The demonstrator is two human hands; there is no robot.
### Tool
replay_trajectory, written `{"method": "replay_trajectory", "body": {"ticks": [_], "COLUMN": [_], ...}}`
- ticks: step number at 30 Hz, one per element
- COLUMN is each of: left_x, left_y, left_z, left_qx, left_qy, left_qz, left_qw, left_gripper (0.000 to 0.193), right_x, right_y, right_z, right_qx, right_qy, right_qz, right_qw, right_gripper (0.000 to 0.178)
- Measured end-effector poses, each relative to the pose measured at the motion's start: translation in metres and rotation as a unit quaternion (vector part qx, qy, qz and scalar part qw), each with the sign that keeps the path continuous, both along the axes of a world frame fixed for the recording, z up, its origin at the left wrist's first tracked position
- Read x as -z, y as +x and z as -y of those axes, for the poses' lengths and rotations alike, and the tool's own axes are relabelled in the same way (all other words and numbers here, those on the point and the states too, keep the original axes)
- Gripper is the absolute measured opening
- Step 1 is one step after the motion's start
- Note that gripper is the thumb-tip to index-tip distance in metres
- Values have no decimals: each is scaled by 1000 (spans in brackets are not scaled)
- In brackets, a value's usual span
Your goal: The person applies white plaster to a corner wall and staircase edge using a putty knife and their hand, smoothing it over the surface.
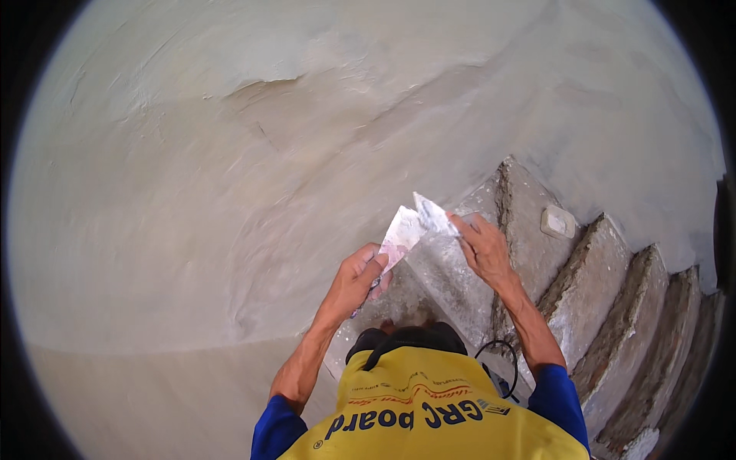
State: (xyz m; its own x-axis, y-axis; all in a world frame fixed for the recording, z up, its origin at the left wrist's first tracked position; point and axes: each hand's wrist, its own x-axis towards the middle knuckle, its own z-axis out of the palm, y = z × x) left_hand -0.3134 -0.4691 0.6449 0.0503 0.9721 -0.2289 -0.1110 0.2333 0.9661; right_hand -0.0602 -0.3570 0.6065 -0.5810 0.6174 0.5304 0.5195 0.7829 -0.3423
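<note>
My left hand [359,277] is closed around a putty knife [403,232] with a flat, whitish blade that points up and to the right. In my right hand [484,247] is a second scraper blade [434,214], smeared with white filler and gripped at its right edge. The two blades meet or overlap in front of my body, close to the wall; whether they touch I cannot tell. Most of the left tool's handle is hidden by my fingers. No handle shows on the right tool.
A plastered wall [230,176] with ridges and a cracked patch fills the view ahead and left. Rough concrete stairs [586,291] run along the right. On one step lies a small white rectangular container [558,222]. A black cable [510,349] loops beside my waist.
</note>
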Motion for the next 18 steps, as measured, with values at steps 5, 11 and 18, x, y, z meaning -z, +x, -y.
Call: {"method": "replay_trajectory", "body": {"ticks": [5,11,18], "left_x": [-13,2,27], "left_y": [5,-12,-15], "left_z": [5,-9,-12], "left_qx": [-24,43,84], "left_qy": [24,2,70], "left_qz": [-37,-60,-63], "left_qw": [999,997,992], "left_gripper": [26,24,23], "right_x": [36,-62,-19], "right_y": [40,36,10], "right_z": [-24,-34,-58], "right_qx": [100,-146,-157], "right_qy": [-19,-636,-701], "right_qz": [-15,-74,-112], "right_qw": [995,754,686], "right_gripper": [22,33,36]}}
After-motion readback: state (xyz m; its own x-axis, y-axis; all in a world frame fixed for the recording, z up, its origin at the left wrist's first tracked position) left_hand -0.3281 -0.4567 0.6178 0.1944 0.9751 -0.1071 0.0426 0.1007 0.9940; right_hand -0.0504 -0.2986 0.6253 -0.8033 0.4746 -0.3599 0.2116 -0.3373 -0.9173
